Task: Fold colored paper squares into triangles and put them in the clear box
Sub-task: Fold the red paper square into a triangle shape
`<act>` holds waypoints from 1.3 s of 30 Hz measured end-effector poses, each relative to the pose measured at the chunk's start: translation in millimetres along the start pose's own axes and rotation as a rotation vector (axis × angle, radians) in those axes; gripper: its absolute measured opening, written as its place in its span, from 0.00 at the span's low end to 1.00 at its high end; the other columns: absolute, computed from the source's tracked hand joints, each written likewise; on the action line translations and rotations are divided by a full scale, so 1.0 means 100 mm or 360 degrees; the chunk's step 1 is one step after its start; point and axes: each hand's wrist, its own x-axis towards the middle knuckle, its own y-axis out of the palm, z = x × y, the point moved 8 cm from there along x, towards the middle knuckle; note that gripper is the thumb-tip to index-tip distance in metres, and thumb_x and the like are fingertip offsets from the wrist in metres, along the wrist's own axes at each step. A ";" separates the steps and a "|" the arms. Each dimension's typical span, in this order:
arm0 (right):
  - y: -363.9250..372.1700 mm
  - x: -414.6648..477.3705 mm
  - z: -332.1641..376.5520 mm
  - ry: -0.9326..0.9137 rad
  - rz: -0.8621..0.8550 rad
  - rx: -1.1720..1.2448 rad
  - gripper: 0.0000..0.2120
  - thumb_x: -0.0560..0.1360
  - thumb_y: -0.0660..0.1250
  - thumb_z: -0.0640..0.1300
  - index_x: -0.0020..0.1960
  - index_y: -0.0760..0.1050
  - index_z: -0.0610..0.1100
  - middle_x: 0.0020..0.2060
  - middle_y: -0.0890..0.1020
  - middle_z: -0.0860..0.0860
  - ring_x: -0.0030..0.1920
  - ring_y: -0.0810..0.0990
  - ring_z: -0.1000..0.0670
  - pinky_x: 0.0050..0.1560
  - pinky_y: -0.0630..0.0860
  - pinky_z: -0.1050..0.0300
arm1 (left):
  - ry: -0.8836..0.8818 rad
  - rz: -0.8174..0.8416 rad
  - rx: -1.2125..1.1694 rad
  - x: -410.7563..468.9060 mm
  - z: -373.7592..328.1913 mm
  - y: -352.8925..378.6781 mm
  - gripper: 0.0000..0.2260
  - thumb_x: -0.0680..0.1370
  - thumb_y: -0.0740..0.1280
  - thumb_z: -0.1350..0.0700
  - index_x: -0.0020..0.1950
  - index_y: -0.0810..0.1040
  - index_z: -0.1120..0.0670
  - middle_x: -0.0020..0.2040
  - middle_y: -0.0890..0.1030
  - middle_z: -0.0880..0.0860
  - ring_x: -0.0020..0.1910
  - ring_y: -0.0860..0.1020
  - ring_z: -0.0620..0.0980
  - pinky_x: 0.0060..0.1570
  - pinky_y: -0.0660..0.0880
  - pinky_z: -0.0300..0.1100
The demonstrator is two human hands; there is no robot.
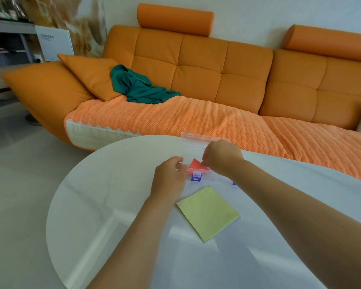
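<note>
Far to my left, the smooth orange sofa (198,65) swells into a rounded arm, and a square cushion (92,76) of the same leathery stuff leans there. A crumpled teal cloth (142,86) lies against the cushion in soft folds, on a ribbed, knitted orange throw (175,119) with a pale scalloped hem.

In front of me is the round white table (96,195), glossy enough to mirror streaks of light. My left hand (169,176) reaches out over it, fingers curled in and holding the left end of the clear box (194,147). The box is thin, see-through plastic. Its flat lid stands up behind the shallow tray, and a small blue latch (196,177) hangs off the front rim.

The red triangle (196,165), a crisp piece of folded paper, sits tilted in the tray's left part with its point up. Nearer me, a pale yellow-green paper square (207,212) lies flat and matte on the table, turned like a diamond. A sliver of bluish paper (237,218) shows beneath its right corner.

My right hand (221,157) hovers over the box with the knuckles up, its fingertips closed in a narrow pinch on the triangle's right corner. My right forearm crosses over the box's right end and hides most of a second blue latch (234,183).
</note>
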 end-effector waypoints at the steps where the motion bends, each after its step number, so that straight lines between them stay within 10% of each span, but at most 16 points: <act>1: -0.01 -0.01 -0.01 -0.0006 -0.0027 -0.0044 0.10 0.77 0.66 0.53 0.43 0.83 0.50 0.40 0.83 0.56 0.45 0.81 0.51 0.33 0.71 0.61 | 0.0010 -0.0001 0.0005 0.00 -0.01 0.00 0.15 0.81 0.64 0.54 0.68 0.77 0.52 0.63 0.81 0.50 0.54 0.77 0.44 0.53 0.67 0.34; 13: 0.26 -0.21 0.15 -0.0181 0.0371 0.0941 0.17 0.80 0.58 0.49 0.54 0.83 0.45 0.55 0.84 0.47 0.58 0.79 0.44 0.62 0.76 0.46 | 0.0018 0.0065 0.0068 0.01 0.01 0.03 0.16 0.83 0.62 0.53 0.71 0.75 0.51 0.66 0.79 0.50 0.62 0.77 0.48 0.54 0.69 0.35; 25: 0.15 -0.37 0.28 -0.0423 0.0098 0.0187 0.24 0.82 0.49 0.59 0.48 0.83 0.52 0.47 0.84 0.51 0.50 0.77 0.48 0.58 0.70 0.48 | 0.0105 0.0171 0.0135 -0.03 -0.04 0.05 0.18 0.83 0.61 0.49 0.73 0.71 0.50 0.69 0.77 0.51 0.63 0.77 0.49 0.55 0.69 0.37; 30: -0.06 -0.36 0.09 -0.0291 -0.0022 0.0661 0.16 0.80 0.58 0.46 0.63 0.80 0.52 0.64 0.79 0.55 0.60 0.79 0.52 0.64 0.74 0.52 | 0.0129 0.0164 0.0178 -0.04 -0.04 0.00 0.18 0.83 0.62 0.53 0.74 0.70 0.50 0.68 0.77 0.51 0.64 0.76 0.50 0.62 0.73 0.42; 39: 0.00 -0.36 -0.13 -0.0037 0.0102 0.0627 0.16 0.80 0.57 0.44 0.60 0.80 0.53 0.54 0.82 0.57 0.50 0.80 0.53 0.53 0.77 0.54 | 0.0348 0.0277 0.0322 -0.20 -0.15 -0.02 0.23 0.82 0.61 0.60 0.76 0.68 0.45 0.68 0.72 0.50 0.65 0.74 0.50 0.66 0.71 0.43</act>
